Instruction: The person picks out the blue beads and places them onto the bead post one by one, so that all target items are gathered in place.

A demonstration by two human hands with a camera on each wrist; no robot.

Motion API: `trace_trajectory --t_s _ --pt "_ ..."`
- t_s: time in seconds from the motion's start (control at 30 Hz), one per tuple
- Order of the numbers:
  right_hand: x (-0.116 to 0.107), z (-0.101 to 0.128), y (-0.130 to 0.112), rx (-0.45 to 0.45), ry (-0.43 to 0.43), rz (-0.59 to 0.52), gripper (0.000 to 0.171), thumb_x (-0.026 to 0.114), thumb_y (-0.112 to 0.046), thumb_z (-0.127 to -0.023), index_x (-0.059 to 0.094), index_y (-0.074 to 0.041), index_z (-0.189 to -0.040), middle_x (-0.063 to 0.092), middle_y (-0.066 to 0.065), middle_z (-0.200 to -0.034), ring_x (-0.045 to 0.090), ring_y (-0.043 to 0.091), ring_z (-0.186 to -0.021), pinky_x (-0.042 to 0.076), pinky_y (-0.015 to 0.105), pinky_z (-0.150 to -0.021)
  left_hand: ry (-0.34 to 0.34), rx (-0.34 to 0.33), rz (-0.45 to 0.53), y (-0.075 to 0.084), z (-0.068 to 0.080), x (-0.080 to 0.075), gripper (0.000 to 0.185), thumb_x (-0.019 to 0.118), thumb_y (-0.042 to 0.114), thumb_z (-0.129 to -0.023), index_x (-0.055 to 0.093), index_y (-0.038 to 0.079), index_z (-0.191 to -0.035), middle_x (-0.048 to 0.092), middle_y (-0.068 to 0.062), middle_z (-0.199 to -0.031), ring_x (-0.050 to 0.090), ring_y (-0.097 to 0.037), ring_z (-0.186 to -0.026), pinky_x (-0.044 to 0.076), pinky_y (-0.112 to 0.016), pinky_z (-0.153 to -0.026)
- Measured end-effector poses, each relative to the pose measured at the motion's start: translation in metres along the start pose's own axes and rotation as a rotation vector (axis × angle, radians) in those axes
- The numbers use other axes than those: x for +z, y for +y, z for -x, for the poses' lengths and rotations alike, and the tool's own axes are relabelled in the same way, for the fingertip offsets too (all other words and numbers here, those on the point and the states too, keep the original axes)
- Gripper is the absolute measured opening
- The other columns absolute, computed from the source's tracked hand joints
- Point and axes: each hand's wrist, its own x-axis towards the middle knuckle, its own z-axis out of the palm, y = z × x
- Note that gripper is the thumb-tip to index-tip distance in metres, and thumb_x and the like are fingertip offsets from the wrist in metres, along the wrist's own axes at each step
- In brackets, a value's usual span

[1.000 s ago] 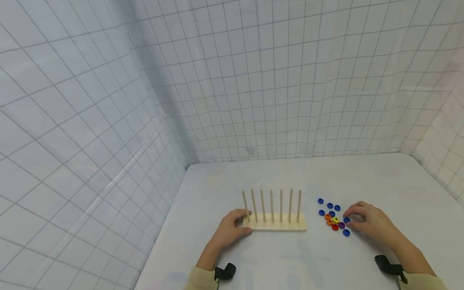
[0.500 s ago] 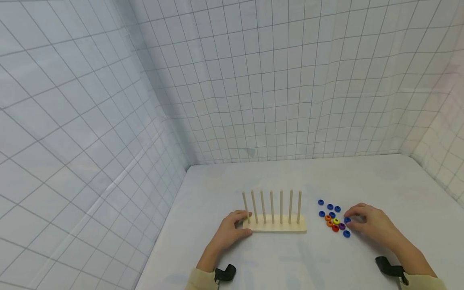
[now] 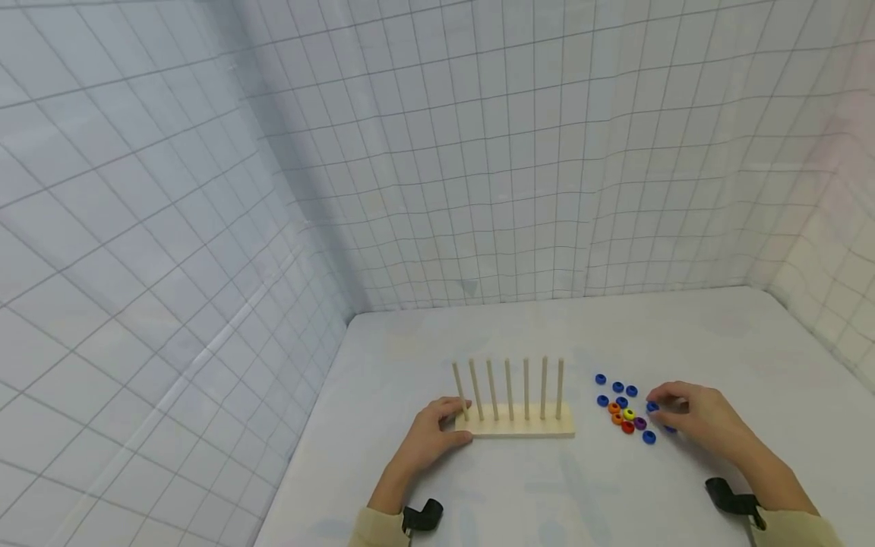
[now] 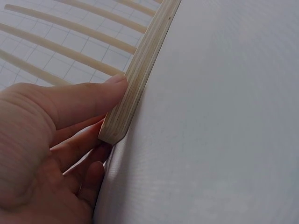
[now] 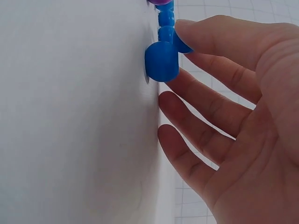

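7 bare pegs stand on the wooden peg board (image 3: 514, 420) at lower centre, its left end gripped by the left hand (image 3: 427, 441), while the right hand (image 3: 704, 416) has just pinched a blue ring (image 3: 652, 407) off the table (image 3: 478, 486), ready for threading.

— How are the arms set?

— Both forearms reach forward and lie low, cream sleeves ending at the wrists, each wrist wearing a dark strap.

— The left hand (image 3: 429, 439)?

— Palm down, knuckles raised. The thumb (image 4: 79, 100) lies straight out along one side, and the fingers (image 4: 86, 142) curl in on the other side, so it is clamping something between them.

— And the right hand (image 3: 704, 418)?

— Out to the right, palm turned inward. Its thumb (image 5: 210, 35) and forefinger meet in a pinch at the tips, while the other three fingers (image 5: 187, 158) are spread loose and nearly straight, touching nothing I can make out.
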Motion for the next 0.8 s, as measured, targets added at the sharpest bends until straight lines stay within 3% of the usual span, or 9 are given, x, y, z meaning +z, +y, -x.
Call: trace_trajectory --t_s 0.33,0.8 --pt "-0.009 -0.001 -0.004 0.046 -0.05 0.002 0.027 0.079 -0.025 -0.087 0.071 -0.015 -0.11 0.069 0.006 -0.109 0.064 0.033 -0.1 0.057 0.049 -0.08 0.0 0.008 0.021 -0.002 0.0 0.004 0.051 0.082 0.028 -0.085 0.067 0.02 -0.133 0.059 0.003 -0.137 0.048 -0.024 -0.134 0.039 -0.048 -0.11" --pt "-0.023 -0.004 -0.016 -0.013 -0.051 0.03 0.023 0.077 -0.025 -0.089 0.071 -0.016 -0.11 0.069 0.008 -0.108 0.064 0.032 -0.098 0.057 0.05 -0.079 0.001 0.006 0.01 -0.004 0.0 0.003 0.053 0.082 0.029 -0.085 0.066 0.019 -0.134 0.059 0.002 -0.139 0.047 -0.026 -0.135 0.04 -0.047 -0.11"
